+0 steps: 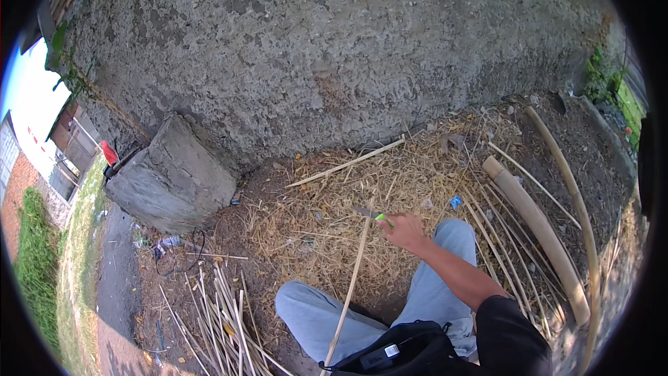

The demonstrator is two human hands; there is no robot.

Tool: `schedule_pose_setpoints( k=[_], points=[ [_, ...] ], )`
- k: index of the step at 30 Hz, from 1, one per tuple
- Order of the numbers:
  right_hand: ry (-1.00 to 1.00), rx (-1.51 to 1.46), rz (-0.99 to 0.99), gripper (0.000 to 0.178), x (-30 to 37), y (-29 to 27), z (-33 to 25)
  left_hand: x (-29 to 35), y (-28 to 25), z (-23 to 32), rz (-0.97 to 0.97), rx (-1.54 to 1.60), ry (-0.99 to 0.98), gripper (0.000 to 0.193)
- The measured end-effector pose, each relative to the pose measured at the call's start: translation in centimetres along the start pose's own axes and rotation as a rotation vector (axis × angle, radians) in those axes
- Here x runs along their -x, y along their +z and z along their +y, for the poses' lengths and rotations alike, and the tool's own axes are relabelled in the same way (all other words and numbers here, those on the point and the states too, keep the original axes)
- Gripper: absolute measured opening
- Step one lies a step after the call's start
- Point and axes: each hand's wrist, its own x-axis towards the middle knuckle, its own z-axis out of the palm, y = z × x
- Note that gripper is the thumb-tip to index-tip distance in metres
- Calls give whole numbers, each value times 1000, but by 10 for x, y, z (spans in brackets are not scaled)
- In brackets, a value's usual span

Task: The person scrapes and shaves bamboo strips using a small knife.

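My right hand (407, 231) is closed around the green handle of a knife (363, 211). The blade points left and lies at a long, thin bamboo strip (356, 264), near its far end. Whether the edge touches the strip or only crosses it, I cannot tell. From there the strip slants back over my lap, between my bent knees, to the lower edge of the picture. My left hand does not show. Beyond the knife, another pale bamboo strip (346, 162) lies on the shavings.
Bamboo shavings (292, 219) litter the ground. At lower left lies a pile of strips (226, 324). On my right are a thick bamboo pole (539, 223), a thinner curved pole (567, 174) and several strips. A rough wall (348, 49) rises ahead, with a concrete block (174, 174) at left.
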Motion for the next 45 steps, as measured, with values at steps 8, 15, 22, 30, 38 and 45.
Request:
schedule_pose_setpoints(
  k=[8, 15, 22, 30, 38, 45],
  points=[
    [-357, -163, -139, 28, 57, -23, -80, -25, -26, -40, 21, -551, 1142, 21],
    [-539, -221, -349, 28, 77, -34, -97, 15, -6, 22, -10, -144, 246, 24],
    [-120, 145, -5, 25, 8, -28, -26, 26, -2, 21, 25, -1, 147, 25],
    [-418, -81, -172, 32, 55, -47, -81, 31, -8, 29, -39, -370, 866, 29],
    [-106, -161, 103, 24, 1, -30, -32, 56, 0, 58, 35, -97, 351, 36],
    [-98, -34, 53, 21, 6, -18, -11, 57, -7, 63, -10, -506, 1010, 36]
  ],
)
